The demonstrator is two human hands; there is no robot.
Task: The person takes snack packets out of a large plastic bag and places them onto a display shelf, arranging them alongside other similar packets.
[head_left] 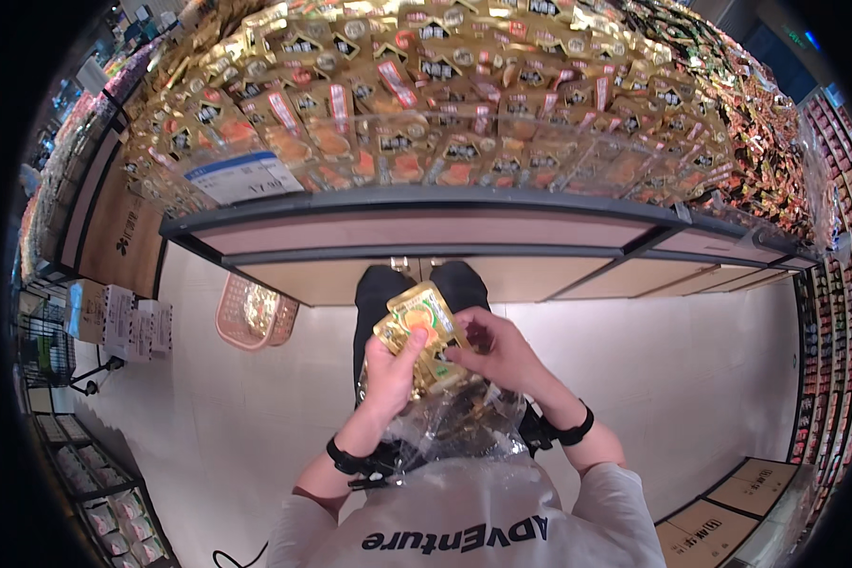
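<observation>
At nine o'clock from the packets, a pink basket (284, 322) stands on the floor (199, 407). Your left hand (388, 379) grips the gold packets (417, 303), which overlap in a loose fan in front of you. For a sound hold, press the thumb squarely across the front faces and support the backs with the fingers, so the slick film is less likely to slide. Your left wrist rises from seven o'clock, tilted inward, thumb uppermost. Below the packets, toward six o'clock, lies clear plastic (454, 426); give its loose folds room. Your right hand (502, 355) meets the packets from four o'clock, wrist bent inward, fingers curled at their edge; whether they pinch or merely touch, you cannot tell. Handle one edge at a time there, lightly, to avoid creasing the pouches.
</observation>
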